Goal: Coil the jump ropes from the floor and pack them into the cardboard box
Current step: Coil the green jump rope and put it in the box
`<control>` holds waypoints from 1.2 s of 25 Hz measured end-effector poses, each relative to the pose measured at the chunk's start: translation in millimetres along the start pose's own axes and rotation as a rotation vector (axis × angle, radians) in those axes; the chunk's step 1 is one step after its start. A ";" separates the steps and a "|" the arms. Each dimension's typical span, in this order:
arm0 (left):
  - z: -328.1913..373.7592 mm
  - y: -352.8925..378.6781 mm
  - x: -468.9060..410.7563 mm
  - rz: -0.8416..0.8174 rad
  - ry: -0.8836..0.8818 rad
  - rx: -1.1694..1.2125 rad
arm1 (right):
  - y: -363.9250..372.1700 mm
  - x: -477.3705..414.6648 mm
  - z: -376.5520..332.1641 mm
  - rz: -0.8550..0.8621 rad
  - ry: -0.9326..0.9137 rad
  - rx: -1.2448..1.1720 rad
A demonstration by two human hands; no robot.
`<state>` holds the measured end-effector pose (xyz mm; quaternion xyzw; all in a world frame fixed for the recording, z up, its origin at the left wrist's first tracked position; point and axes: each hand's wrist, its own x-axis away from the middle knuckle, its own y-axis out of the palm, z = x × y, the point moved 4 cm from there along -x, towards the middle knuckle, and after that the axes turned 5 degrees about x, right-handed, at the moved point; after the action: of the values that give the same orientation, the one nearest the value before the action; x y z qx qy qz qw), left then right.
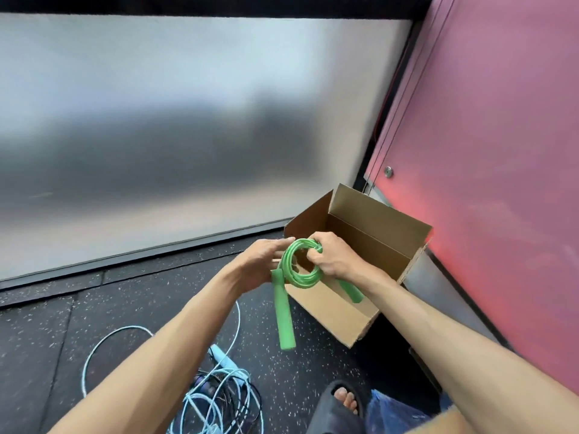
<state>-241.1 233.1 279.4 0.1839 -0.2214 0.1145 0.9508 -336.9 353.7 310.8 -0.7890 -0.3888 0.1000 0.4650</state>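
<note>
A green jump rope [297,270], wound into a small coil, hangs in the air just over the near edge of the open cardboard box [332,311]. My right hand [332,255] grips the top of the coil with curled fingers. To the coil's left, my left hand [266,258] touches it with straight fingers. One green handle [284,314] dangles down in front of the box, and the other handle [352,291] sticks out below my right wrist. On the floor at the bottom lies a light blue jump rope [219,396] in loose loops, tangled with a dark rope [219,390].
The box stands on a dark speckled floor [94,324] in the corner between a frosted glass wall [156,136] and a pink wall [501,151]. A foot in a dark sandal [343,399] is at the bottom right, beside blue cloth [391,415].
</note>
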 end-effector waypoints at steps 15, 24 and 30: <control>-75.0 13.2 -276.2 0.583 -0.091 0.052 | 44.3 -161.9 215.0 -0.132 0.538 -0.791; -126.7 5.0 -365.4 0.698 -0.171 -0.289 | 127.2 -224.3 299.7 0.133 0.845 -0.746; -151.6 7.7 -365.8 0.653 -0.168 -0.494 | 145.5 -233.1 306.0 0.357 0.893 -0.557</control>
<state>-506.3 250.9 -14.2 -0.1208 -0.3658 0.3380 0.8587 -578.1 351.1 -22.3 -0.9016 -0.0261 -0.2733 0.3343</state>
